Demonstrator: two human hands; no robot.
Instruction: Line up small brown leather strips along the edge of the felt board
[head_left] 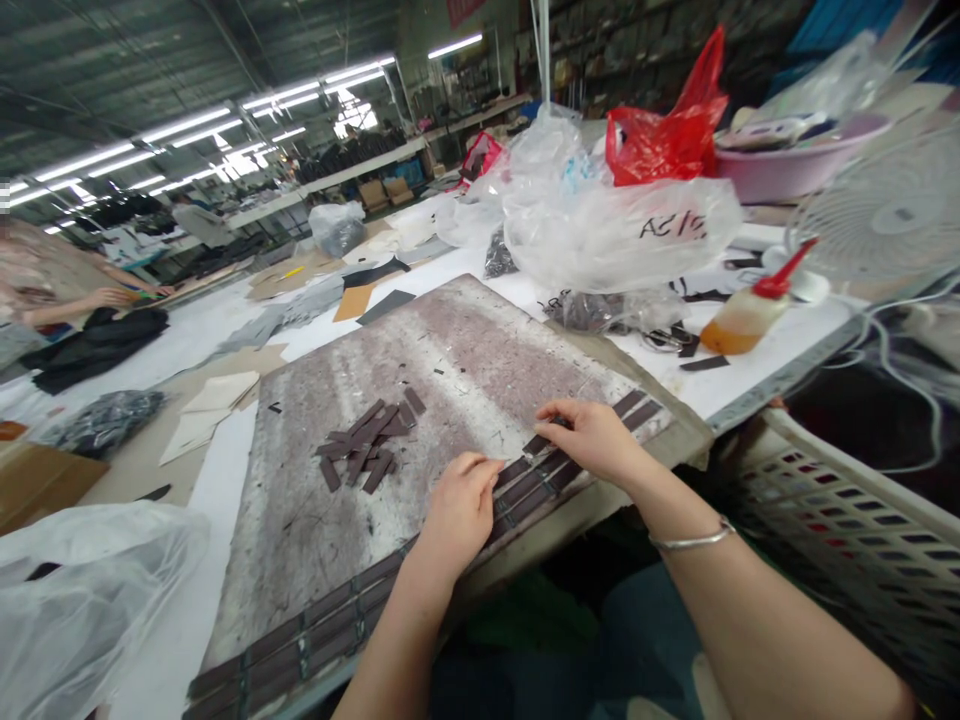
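Short dark strips [330,636] lie end to end in rows along the near edge of a worn, stained board [442,350]. My left hand [463,505] rests over these rows, its fingers bent together at the end of a strip; whether it grips anything is hidden. To its right, my right hand [589,435] pinches a small dark piece [537,443] between thumb and fingers, just above the rows. A loose pile of similar dark strips [364,440] lies on the board, left of both hands.
Clear plastic bags [615,235], a red bag [664,135], a glue bottle [746,318] and a fan [896,215] stand at the back right. A white basket [862,510] is at the right. Another person's hand [111,297] shows at the far left.
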